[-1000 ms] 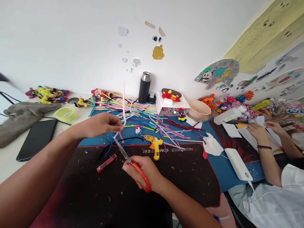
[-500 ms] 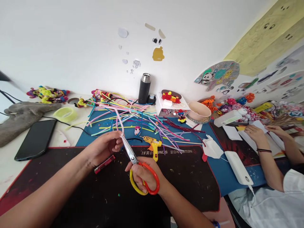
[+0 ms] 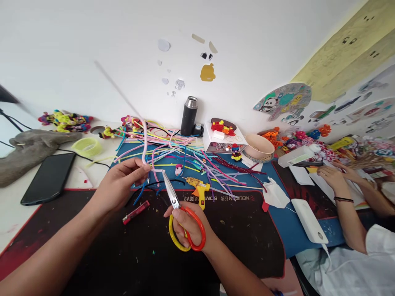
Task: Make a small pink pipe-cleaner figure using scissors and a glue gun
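Between the fingertips of my left hand a pale pink pipe cleaner is pinched. Its long end rises up and left, and a short end reaches right toward the blade tips. My right hand grips scissors with one yellow and one red handle loop. The blades look closed, or nearly so, and point up and left; whether their tips touch the short end I cannot tell. A red lighter lies on the black mat below my left hand. A yellow glue gun rests just beyond the scissors.
Many coloured pipe cleaners spread across the blue table top. Behind them stand a black thermos, a white box and a pink bowl. A phone lies at left. At right, a co-worker's hands rest on papers near a white power bank.
My left hand has moved left, away from the scissor tips. The pink pipe cleaner's long end now stands up against the wall. My right hand with the scissors has barely moved.
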`<move>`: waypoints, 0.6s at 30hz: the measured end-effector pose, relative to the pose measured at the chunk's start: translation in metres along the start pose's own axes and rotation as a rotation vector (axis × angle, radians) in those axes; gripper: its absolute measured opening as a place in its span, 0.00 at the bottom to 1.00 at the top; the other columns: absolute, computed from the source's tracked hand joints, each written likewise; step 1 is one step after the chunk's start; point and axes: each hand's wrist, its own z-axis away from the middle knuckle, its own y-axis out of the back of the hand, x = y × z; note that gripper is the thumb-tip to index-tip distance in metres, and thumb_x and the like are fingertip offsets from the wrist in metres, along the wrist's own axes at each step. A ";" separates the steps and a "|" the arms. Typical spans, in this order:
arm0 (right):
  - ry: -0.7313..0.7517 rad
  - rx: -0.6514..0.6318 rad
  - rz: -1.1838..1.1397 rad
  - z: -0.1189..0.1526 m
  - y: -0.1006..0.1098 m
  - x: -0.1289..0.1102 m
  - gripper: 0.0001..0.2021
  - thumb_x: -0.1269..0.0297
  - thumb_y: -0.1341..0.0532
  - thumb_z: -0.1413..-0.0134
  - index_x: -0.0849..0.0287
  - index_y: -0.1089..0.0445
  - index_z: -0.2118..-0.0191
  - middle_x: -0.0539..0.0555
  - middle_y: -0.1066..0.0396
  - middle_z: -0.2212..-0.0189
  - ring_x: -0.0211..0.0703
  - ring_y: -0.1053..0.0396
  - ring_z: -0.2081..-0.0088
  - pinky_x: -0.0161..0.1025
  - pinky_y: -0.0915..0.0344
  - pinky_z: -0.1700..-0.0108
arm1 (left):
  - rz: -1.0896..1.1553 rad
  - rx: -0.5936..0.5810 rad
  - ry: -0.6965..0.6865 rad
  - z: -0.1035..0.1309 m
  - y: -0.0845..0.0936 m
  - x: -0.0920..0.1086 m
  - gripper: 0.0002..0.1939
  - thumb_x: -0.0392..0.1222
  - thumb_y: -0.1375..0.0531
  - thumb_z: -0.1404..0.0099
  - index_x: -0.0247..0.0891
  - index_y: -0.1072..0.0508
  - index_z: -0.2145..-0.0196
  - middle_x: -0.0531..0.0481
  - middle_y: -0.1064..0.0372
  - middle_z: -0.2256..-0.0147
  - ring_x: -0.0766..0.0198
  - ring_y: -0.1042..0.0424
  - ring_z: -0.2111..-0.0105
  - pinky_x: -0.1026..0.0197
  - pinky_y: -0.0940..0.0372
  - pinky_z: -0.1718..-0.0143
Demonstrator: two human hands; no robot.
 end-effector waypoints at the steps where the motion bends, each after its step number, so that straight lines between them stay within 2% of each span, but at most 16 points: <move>1: -0.004 0.005 0.009 0.000 0.000 0.000 0.28 0.37 0.31 0.36 0.63 0.24 0.56 0.41 0.39 0.84 0.31 0.44 0.88 0.30 0.47 0.85 | -0.089 -0.006 -0.027 -0.001 0.002 0.006 0.19 0.57 0.21 0.44 0.43 0.21 0.71 0.52 0.33 0.75 0.63 0.39 0.75 0.61 0.44 0.76; 5: -0.012 0.026 0.063 0.000 -0.001 0.003 0.27 0.38 0.31 0.35 0.63 0.24 0.55 0.40 0.39 0.84 0.31 0.45 0.88 0.30 0.47 0.85 | -0.387 -0.020 -0.136 0.003 -0.001 0.032 0.19 0.61 0.21 0.47 0.46 0.19 0.74 0.51 0.28 0.75 0.58 0.35 0.73 0.59 0.40 0.72; 8: -0.008 0.031 0.100 -0.001 -0.002 0.006 0.28 0.37 0.32 0.34 0.63 0.23 0.54 0.40 0.40 0.85 0.31 0.45 0.88 0.30 0.46 0.84 | -0.543 -0.074 -0.236 0.007 -0.009 0.042 0.17 0.61 0.25 0.43 0.47 0.18 0.75 0.52 0.27 0.76 0.57 0.35 0.74 0.59 0.42 0.72; 11: -0.017 0.051 0.121 -0.003 -0.003 0.009 0.29 0.36 0.33 0.34 0.63 0.23 0.54 0.39 0.40 0.85 0.31 0.45 0.88 0.30 0.47 0.84 | -0.727 -0.186 -0.358 0.007 -0.017 0.043 0.13 0.55 0.30 0.37 0.47 0.19 0.73 0.50 0.26 0.75 0.56 0.34 0.74 0.58 0.43 0.70; 14: -0.046 0.057 0.166 -0.003 -0.004 0.013 0.27 0.37 0.32 0.35 0.61 0.25 0.56 0.39 0.40 0.86 0.32 0.45 0.88 0.30 0.47 0.84 | -0.884 -0.291 -0.452 0.001 -0.024 0.041 0.09 0.48 0.32 0.36 0.47 0.21 0.73 0.48 0.26 0.73 0.54 0.32 0.72 0.57 0.44 0.67; 18: -0.069 0.025 0.217 -0.001 -0.006 0.015 0.24 0.38 0.32 0.35 0.58 0.25 0.56 0.39 0.39 0.86 0.33 0.44 0.88 0.31 0.47 0.84 | -1.094 -0.482 -0.384 -0.020 -0.027 0.039 0.10 0.43 0.33 0.37 0.48 0.24 0.76 0.49 0.26 0.74 0.54 0.32 0.73 0.56 0.48 0.68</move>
